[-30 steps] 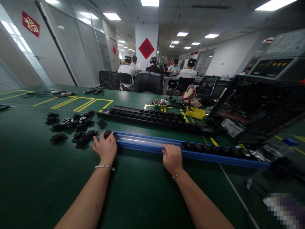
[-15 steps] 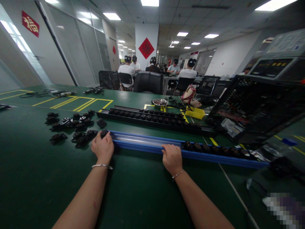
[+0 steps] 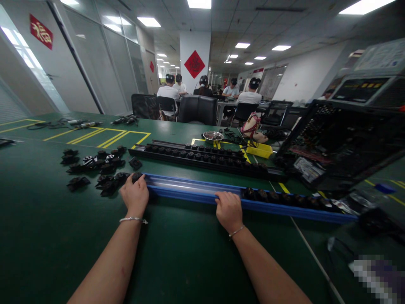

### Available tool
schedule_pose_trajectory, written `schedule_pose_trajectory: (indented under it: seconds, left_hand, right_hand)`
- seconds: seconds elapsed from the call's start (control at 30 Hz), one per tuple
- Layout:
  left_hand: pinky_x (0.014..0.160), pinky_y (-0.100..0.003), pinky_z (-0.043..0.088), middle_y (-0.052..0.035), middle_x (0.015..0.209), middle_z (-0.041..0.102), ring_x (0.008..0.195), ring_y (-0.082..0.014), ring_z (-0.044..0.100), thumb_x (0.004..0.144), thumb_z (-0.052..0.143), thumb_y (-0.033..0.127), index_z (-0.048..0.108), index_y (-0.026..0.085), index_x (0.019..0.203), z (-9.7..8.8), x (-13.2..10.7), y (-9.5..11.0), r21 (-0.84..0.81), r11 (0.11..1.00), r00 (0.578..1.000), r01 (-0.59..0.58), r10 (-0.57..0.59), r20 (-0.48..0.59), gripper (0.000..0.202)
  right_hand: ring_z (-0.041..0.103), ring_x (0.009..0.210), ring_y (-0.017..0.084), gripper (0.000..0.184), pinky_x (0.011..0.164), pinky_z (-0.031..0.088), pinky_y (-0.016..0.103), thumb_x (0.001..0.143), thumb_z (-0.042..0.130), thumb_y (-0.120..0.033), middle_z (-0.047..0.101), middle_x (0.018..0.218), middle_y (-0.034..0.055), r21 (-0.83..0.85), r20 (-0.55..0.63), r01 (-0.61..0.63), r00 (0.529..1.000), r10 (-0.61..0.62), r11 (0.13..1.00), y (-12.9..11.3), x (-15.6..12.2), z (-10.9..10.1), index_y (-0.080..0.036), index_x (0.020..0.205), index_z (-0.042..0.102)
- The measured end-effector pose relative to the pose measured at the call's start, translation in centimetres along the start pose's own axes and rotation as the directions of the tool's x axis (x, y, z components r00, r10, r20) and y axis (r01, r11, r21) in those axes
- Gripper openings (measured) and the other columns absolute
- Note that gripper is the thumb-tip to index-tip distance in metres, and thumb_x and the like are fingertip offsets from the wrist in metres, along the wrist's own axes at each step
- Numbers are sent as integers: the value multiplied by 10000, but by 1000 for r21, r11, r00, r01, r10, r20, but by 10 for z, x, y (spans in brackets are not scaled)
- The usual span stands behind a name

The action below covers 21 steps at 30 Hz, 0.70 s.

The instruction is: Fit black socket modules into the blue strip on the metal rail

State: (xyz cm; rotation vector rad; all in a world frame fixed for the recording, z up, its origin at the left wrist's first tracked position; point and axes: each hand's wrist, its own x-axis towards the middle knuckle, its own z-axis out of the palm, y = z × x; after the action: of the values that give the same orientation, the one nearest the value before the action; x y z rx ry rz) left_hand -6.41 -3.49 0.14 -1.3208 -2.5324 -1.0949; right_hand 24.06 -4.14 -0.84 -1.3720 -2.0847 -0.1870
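A long blue channel rail (image 3: pixel 190 195) lies across the green table in front of me. Several round black parts (image 3: pixel 274 196) sit in a row inside its right half, while bare metal shows in the left half. My left hand (image 3: pixel 135 195) is at the rail's left end, its fingers closed round a small black part (image 3: pixel 136 176). My right hand (image 3: pixel 228 206) grips the rail's near wall around its middle, fingers curled over the edge. Left of the rail lies a pile of loose black parts (image 3: pixel 107 183).
Behind the blue rail lie black rails (image 3: pixel 196 162) filled with similar black parts. Further back are a metal bowl (image 3: pixel 213 136) and a yellow tray (image 3: pixel 260 150). An open computer case (image 3: pixel 335 143) stands at the right. Several people sit at a far table.
My left hand has shifted slightly left with the black part at the rail's end. My right hand and the blue rail look unmoved.
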Motion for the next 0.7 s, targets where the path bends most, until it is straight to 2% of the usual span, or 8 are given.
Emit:
schedule_pose_trajectory:
  seconds: [0.13,0.33,0.5,0.7]
  left_hand:
    - [1033,-437,303,-156,1370,437,1207,-296,434,886,279,282,656,152,1118,0,1,0,6,1000,1000,21,-21,-10,461]
    - [1054,-375,314,-111,1406,403,1232,-264,433,876,286,274,642,147,1137,2,4,-5,-90,994,999,54,-54,5,459]
    - [1073,-383,305,-115,1405,399,1273,-255,388,881,286,276,647,144,1120,2,10,-13,-136,988,997,72,-72,4,453]
    - [1087,-329,280,-117,1392,407,1269,-239,391,878,275,298,646,115,1114,3,14,-19,-147,987,997,70,-72,-5,476]
  right_hand:
    - [513,777,177,166,748,293,310,805,497,-113,642,821,33,4,-5,-1,1000,1,1000,0,0,0,-178,898,618]
    - [523,778,170,165,756,301,312,806,502,-111,640,822,28,-3,5,-4,1000,4,1000,-1,0,-1,-180,902,616]
    - [519,772,171,164,753,301,313,804,497,-108,634,811,30,-7,4,-3,1000,3,1000,0,0,-1,-181,892,615]
    - [514,780,168,164,756,299,309,798,505,-106,632,817,24,16,11,-10,1000,9,1000,0,0,-1,-184,894,613]
